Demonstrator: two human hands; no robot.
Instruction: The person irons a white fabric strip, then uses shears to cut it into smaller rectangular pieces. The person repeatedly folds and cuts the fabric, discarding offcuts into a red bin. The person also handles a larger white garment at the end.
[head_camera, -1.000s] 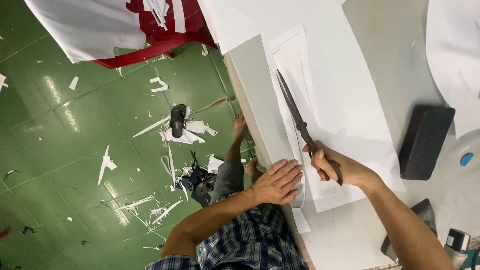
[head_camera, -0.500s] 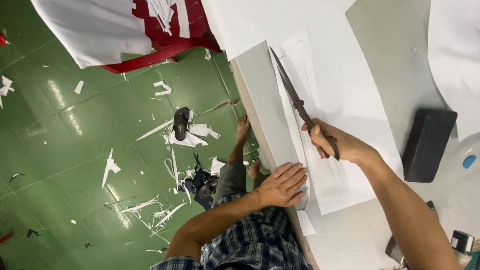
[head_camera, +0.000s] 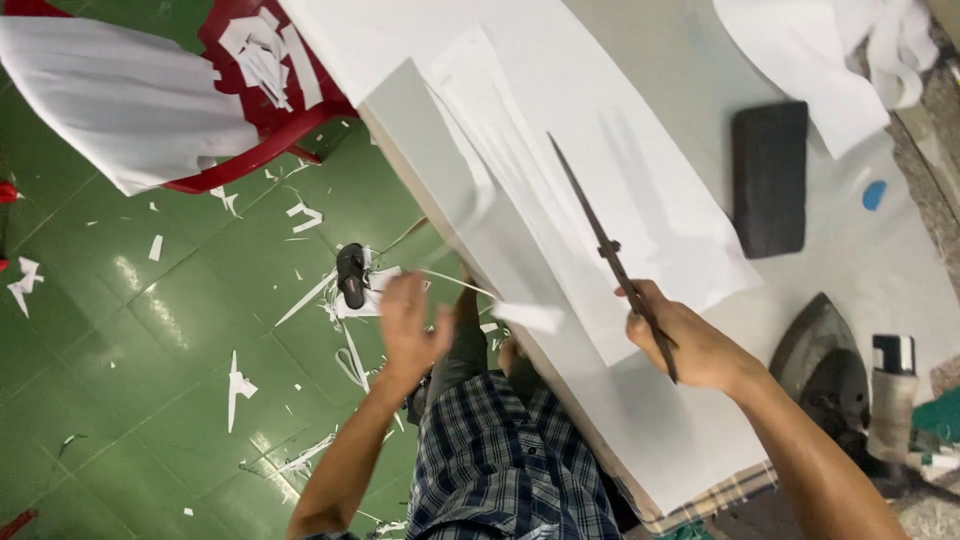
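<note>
My right hand (head_camera: 690, 348) grips the handles of long dark scissors (head_camera: 598, 235), whose blades lie pointing away over a white sheet of fabric (head_camera: 640, 180) on the grey table (head_camera: 690, 60). My left hand (head_camera: 410, 318) is blurred, off the table's edge above the green floor, with its fingers spread. A thin white cut strip (head_camera: 525, 316) hangs in the air just right of that hand, and a blurred length of it curls up along the table's edge. Whether the fingers touch the strip is unclear.
A black rectangular block (head_camera: 768, 180), a blue chalk piece (head_camera: 874, 194), a dark iron (head_camera: 825, 360) and a small canister (head_camera: 893, 392) sit on the table's right side. A red chair (head_camera: 262, 150) draped in white cloth stands on the scrap-littered floor near a black sandal (head_camera: 351, 272).
My left hand lifted off the fabric at the table's edge and swung left over the floor, with a cut strip coming away. The scissors' blades have shut and my right hand has stayed over the sheet.
</note>
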